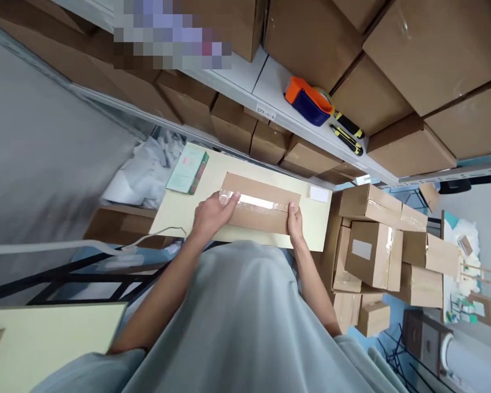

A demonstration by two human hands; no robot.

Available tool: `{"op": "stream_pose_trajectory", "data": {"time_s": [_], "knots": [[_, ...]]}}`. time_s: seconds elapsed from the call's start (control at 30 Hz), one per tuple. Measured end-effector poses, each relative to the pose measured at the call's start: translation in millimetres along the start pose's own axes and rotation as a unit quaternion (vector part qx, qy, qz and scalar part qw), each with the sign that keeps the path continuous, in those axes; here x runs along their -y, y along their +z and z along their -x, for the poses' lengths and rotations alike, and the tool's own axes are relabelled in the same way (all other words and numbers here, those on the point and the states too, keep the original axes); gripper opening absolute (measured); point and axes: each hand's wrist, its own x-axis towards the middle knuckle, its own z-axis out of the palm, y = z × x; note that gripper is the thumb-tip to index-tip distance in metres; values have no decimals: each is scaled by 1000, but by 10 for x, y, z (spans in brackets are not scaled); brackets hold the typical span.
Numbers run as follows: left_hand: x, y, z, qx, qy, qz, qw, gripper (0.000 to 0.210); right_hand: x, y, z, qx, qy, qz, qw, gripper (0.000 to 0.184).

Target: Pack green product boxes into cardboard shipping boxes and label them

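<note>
A flat cardboard box [257,221] sits over the pale yellow table [311,232], with a strip of clear shiny tape along its top seam. At its left end my left hand [213,217] grips it, thumb lying on the tape. My right hand [295,221] holds the opposite end, its thumb on the top edge and its other fingers mostly hidden. Whether the box rests fully on the table I cannot tell. To the left of it lies a green and white box [187,168], and a small white card [319,194] is at the table's right end.
Above the table runs a white shelf [245,71] bearing cartons, an orange and blue tape dispenser [309,102] and two yellow-black utility knives [347,134]. Stacked cartons [372,254] stand at the right. White plastic bags [141,169] and an open carton [118,229] are at the left.
</note>
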Motion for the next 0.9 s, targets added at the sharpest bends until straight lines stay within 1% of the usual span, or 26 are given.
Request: {"op": "stream_pose_trajectory", "data": {"time_s": [0.07,0.13,0.17,0.23,0.33,0.4,0.47,0.53,0.6,0.7,0.77,0.83,0.87,0.9], "knots": [[-110,4,44,-11,-9,-58,998,78,30,40,-5,-24,-30,30,999,92],[-145,-15,68,-12,-2,-91,996,76,43,22,7,-34,-52,65,996,90],[-140,-30,71,-10,3,-101,995,75,48,4,19,-37,-53,87,994,89],[-106,-67,58,-2,17,-110,994,72,70,-26,48,-44,-31,146,988,87],[-38,-120,7,19,53,-108,993,67,145,-21,91,-79,1,259,963,85],[-1,-146,-25,26,84,-90,992,64,216,8,125,-115,-8,327,938,78],[31,-168,-34,23,112,-63,991,63,290,26,182,-136,-24,361,922,69],[67,-193,-11,20,134,-30,990,63,358,2,279,-144,-46,355,923,64],[114,-217,37,13,160,19,987,62,413,-76,421,-161,-86,322,929,63],[219,-219,116,-6,190,134,973,65,430,-256,674,-180,-136,256,940,64],[321,-168,144,17,171,217,961,73,361,-363,821,-169,-136,205,954,63],[449,-65,141,67,126,274,951,82,211,-420,912,-146,-118,141,972,64],[520,2,131,84,106,284,949,86,110,-424,932,-133,-107,106,980,64],[591,76,117,89,91,275,953,88,-3,-413,935,-119,-95,73,986,65]]}}
